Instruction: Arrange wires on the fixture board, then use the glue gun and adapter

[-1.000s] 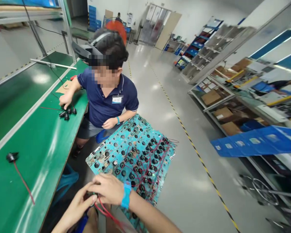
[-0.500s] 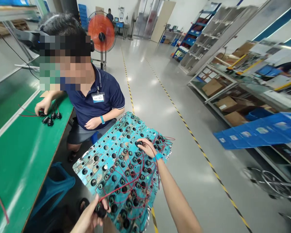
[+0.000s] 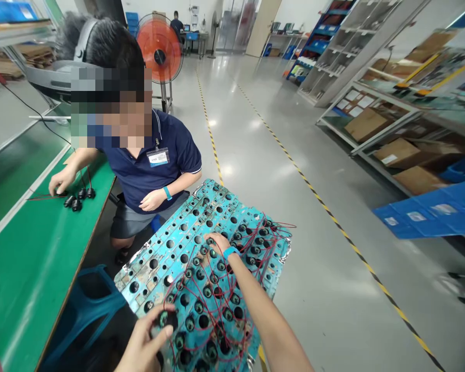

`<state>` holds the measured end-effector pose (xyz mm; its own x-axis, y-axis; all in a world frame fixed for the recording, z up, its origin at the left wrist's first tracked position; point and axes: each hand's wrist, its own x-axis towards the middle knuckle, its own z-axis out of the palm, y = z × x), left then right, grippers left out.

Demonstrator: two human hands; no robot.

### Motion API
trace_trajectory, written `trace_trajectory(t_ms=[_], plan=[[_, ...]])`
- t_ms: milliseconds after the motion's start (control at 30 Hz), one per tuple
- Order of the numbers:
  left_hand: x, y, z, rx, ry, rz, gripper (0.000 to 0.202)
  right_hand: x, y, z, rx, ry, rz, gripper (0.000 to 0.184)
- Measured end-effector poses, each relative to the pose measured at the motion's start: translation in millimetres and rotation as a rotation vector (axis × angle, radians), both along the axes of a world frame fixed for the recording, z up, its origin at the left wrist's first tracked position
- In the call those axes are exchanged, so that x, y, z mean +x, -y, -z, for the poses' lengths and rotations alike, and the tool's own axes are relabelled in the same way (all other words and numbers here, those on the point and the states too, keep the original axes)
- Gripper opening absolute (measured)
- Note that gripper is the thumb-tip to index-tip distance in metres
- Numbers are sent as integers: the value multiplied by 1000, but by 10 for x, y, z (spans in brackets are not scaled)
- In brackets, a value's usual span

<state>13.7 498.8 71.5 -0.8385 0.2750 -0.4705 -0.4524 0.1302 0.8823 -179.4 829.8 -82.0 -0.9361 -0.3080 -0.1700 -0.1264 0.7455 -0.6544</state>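
A turquoise panel [image 3: 155, 243] full of round holes lies before me, with several black round parts [image 3: 207, 292] trailing thin red wires seated in the holes. Near its lower left edge, my left hand [image 3: 149, 330] grips a black round part [image 3: 167, 318] between thumb and fingers. Further up the panel, the fingers of my right hand [image 3: 219, 243] are closed around another black round part [image 3: 211, 241], mostly covered by them. Red wires [image 3: 256, 240] cross the right half of the panel in loops.
At the left, a person [image 3: 155, 150] in a dark blue shirt sits at a green table [image 3: 27, 263], one hand near several black parts [image 3: 77, 201]. A blue stool [image 3: 85, 305] stands below the table. Behind are an orange fan [image 3: 159, 51] and, right, shelves [image 3: 380, 119].
My right hand has moved left and down to another spot on the panel. My left hand has brought its black part up onto the panel's lower left. The view has shifted slightly left.
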Motion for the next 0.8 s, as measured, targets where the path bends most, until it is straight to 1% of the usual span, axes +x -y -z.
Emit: trace_trajectory(t_ms=[67,133,167,233,300,367,433,500,533,600,700,767,800], plan=[[-337,-101,62,-85,-105,-8,40,11,-21,-11,-17,8,45,23],[-719,-250,186,-163,-205,-35,38,31,-67,-41,-38,14,119,34],[-917,-345,268,-208,-270,-45,37,55,-103,-66,-49,16,165,40],[-1312,-572,455,-304,-405,-20,35,162,-200,-151,-76,16,261,48],[-1681,-842,646,-346,-468,33,35,377,-321,-288,-115,-7,357,47],[-1999,-1135,812,-382,-501,104,37,710,-446,-466,-152,-51,445,42],[-2244,-1421,939,-442,-529,198,36,1145,-554,-640,-182,-87,535,40],[-2404,-1674,1030,-517,-552,309,33,1641,-640,-756,-238,-90,655,39],[-2455,-1782,1065,-559,-562,365,32,1900,-675,-781,-273,-69,715,39],[-2513,-1959,1117,-648,-582,474,32,2414,-734,-758,-325,-8,803,39],[-2552,-2146,1160,-781,-606,626,35,3104,-787,-592,-372,73,911,41],[-2584,-2237,1169,-853,-619,720,37,3458,-788,-457,-393,118,973,44],[-2604,-2275,1168,-880,-626,764,37,3593,-777,-399,-400,140,1000,45]])
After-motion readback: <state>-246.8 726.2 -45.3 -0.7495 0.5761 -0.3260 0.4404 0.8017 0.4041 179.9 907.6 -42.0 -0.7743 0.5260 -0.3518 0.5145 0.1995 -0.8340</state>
